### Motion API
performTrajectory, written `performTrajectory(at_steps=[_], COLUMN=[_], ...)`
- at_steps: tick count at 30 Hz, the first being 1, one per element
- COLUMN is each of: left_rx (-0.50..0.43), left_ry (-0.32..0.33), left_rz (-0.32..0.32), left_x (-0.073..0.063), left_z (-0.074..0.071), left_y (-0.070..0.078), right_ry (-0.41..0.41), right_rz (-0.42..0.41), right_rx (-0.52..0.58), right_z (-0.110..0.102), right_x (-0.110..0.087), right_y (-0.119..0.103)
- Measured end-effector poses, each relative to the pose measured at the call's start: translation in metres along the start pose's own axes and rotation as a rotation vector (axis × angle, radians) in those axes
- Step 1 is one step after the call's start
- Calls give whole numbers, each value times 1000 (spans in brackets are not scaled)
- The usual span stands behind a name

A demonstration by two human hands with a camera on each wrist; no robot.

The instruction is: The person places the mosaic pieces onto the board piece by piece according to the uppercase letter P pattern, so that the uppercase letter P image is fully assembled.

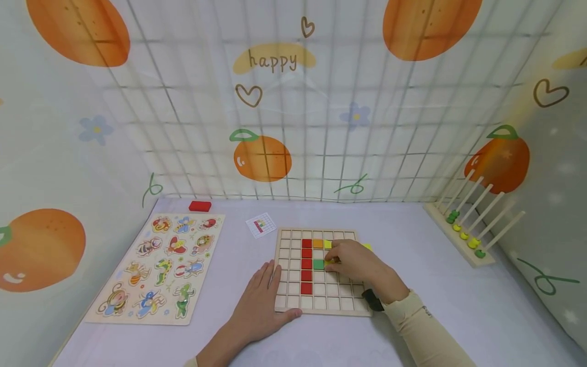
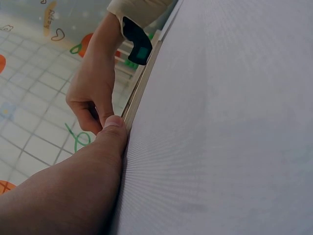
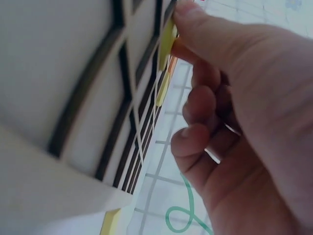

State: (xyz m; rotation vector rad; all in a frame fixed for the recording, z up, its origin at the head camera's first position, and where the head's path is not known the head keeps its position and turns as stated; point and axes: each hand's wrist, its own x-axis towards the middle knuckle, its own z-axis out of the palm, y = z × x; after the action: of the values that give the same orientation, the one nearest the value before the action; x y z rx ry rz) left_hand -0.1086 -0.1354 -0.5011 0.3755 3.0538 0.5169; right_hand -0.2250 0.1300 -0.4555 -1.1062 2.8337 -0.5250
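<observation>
A wooden grid board lies on the table, with a column of red tiles in it. An orange tile and a yellow tile stand beside the top red one, and a green tile sits lower down. My right hand pinches another yellow tile between thumb and finger, at the cell right of the green one. My left hand rests at the board's lower left corner, fingers extended along its side and thumb at the front edge.
Left of the board lies an insect picture puzzle, with a red block behind it. A small pattern card is behind the board. A bead-and-peg rack stands at right. More yellow shows beyond the right hand.
</observation>
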Motion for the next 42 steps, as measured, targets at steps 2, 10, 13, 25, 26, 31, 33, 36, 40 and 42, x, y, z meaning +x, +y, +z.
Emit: performTrajectory(at_steps=[2,10,13,25,26,31,33,36,40,42], left_rx=[-4,1,3,-12,-15,-15,-13,-17,-23,-22], left_ry=[-2,3,3,14,15,22,26,27,23,25], left_rz=[-2,0,0,0,2,11,15,15,11,12], left_x=[0,0,0,-1,-1,-1,-2,-2,-2,-2], left_z=[-1,0,1,3,2,2,1,0,-1,-1], left_y=[0,0,-1,-1,-1,-1,0,1,1,1], right_ry=[3,-1,-4,-10,-9,10,26,44,56,61], right_rz=[-1,19,32,151,161,227,248,282,340,359], right_rx=[0,42,56,134,145,172,177,183,214,234], right_z=[0,1,1,-18,-21,-36,-41,-46,-50,-51], right_x=[0,1,1,-6,-7,-16,-21,-28,-38,-42], right_y=[0,-1,-1,9,12,32,41,57,76,83])
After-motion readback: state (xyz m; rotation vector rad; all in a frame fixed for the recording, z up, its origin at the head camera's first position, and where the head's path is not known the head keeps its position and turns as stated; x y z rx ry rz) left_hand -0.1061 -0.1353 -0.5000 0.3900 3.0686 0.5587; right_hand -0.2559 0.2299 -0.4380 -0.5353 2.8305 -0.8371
